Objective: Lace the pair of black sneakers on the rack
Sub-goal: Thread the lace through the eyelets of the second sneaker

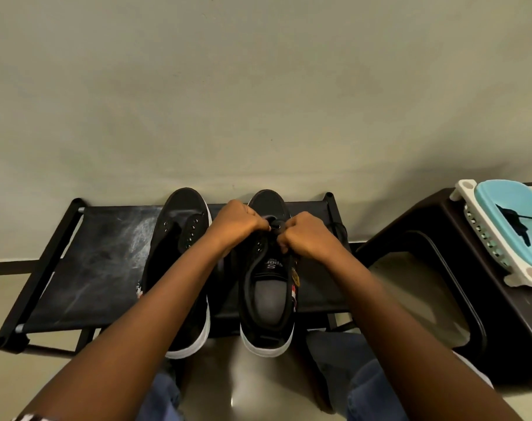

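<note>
two black sneakers stand side by side on the black rack [85, 253], toes toward the wall. head view: the right sneaker [266, 287], right of the rack's centre, lies under both hands. the left hand [236, 221] and the right hand [307, 238] are curled into loose fists above its eyelets, fingertips pinching a black lace [274, 227] between them. the left sneaker [179, 238], at the rack's centre, has bare eyelets. right of the rack stands a dark stool [426, 226] bearing a white-and-blue basket [483, 238] with another black lace [515, 223] inside.
</note>
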